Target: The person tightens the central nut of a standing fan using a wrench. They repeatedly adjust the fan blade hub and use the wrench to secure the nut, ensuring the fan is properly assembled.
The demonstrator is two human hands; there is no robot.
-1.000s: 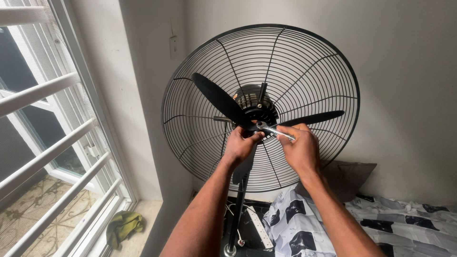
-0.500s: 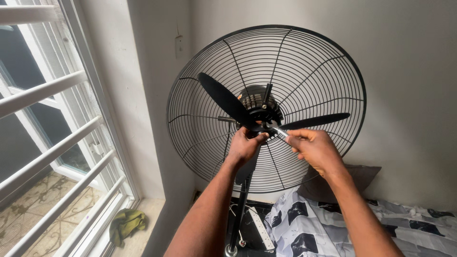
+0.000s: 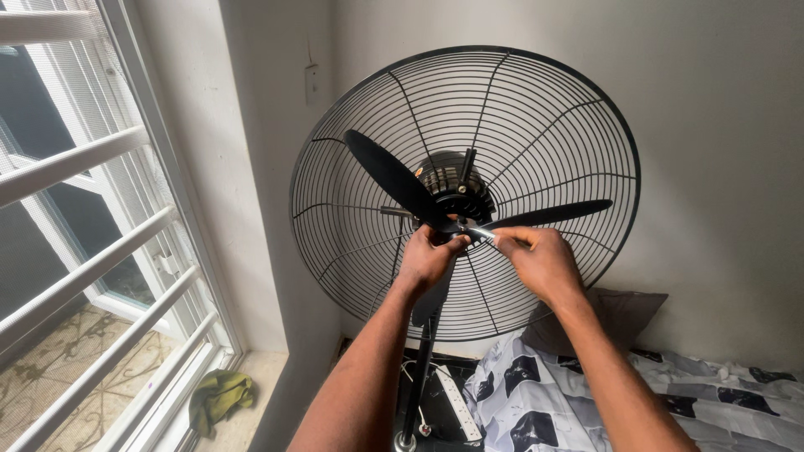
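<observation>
Both hands up at the fan hub [image 3: 456, 219] now: left hand [image 3: 427, 258] clamped around the hub beneath the black blades [image 3: 394, 177], right hand [image 3: 543, 261] pinching a slim metal tool [image 3: 484, 235] whose tip touches the hub centre.

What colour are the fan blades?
Black, like the wire guard; the fan blades show clearly in the head view.

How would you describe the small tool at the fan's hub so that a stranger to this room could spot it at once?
Find the big round black wire fan guard against the wall. At its centre, where the black blades meet, the left hand grips the hub. The thin silver tool pinched in the right hand is the only shiny metal piece there.
</observation>
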